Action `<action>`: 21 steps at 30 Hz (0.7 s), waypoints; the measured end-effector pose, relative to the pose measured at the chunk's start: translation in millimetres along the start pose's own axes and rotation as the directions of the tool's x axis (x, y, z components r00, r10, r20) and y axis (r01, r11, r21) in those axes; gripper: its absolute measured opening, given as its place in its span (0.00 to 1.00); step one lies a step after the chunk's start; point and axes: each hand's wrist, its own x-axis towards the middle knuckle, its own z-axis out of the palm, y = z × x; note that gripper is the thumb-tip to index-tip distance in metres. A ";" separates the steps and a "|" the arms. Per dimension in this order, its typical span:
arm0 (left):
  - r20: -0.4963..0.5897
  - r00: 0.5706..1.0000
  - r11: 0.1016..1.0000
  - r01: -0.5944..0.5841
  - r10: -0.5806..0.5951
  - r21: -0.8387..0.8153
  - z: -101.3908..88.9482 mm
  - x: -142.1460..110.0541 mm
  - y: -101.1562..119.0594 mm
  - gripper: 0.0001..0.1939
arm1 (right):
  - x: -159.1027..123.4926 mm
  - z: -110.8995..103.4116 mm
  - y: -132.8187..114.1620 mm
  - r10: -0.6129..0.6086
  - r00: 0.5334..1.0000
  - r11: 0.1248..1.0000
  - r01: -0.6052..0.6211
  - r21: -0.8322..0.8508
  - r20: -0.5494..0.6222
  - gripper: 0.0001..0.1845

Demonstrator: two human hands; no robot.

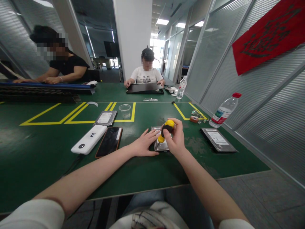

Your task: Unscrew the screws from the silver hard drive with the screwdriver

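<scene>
In front of me on the green table lies a silver hard drive (162, 146), partly covered by my hands. My left hand (145, 143) rests against its left side, fingers spread over its top and the thumb stretched along the near edge. My right hand (176, 137) is wrapped round a yellow and black screwdriver (167, 128). The screwdriver is tilted, with its shaft pointing down at the drive's left part. Whether the tip sits in a screw is too small to tell.
Right of my hands lies another hard drive (218, 140), near a water bottle (225, 111). On the left are a white power bank (89, 139), a phone (109, 142), a third hard drive (105, 118) and a plastic cup (125, 111). Two people work across the table.
</scene>
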 end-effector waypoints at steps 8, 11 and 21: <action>-0.010 1.000 1.000 0.000 0.000 -0.013 -1.5 0.0 1.5 0.44 | -0.7 -0.4 -0.6 -0.024 1.000 1.000 0.024 0.009 -0.005 0.21; -0.008 1.000 1.000 0.003 -0.003 -0.007 -1.9 0.1 1.7 0.45 | -0.9 -0.4 -0.9 -0.028 0.999 1.000 0.028 0.014 -0.033 0.21; 0.006 1.000 1.000 0.014 -0.014 0.003 -2.8 0.1 2.4 0.45 | -0.4 -0.1 0.7 0.011 1.000 1.000 -0.011 0.027 -0.001 0.22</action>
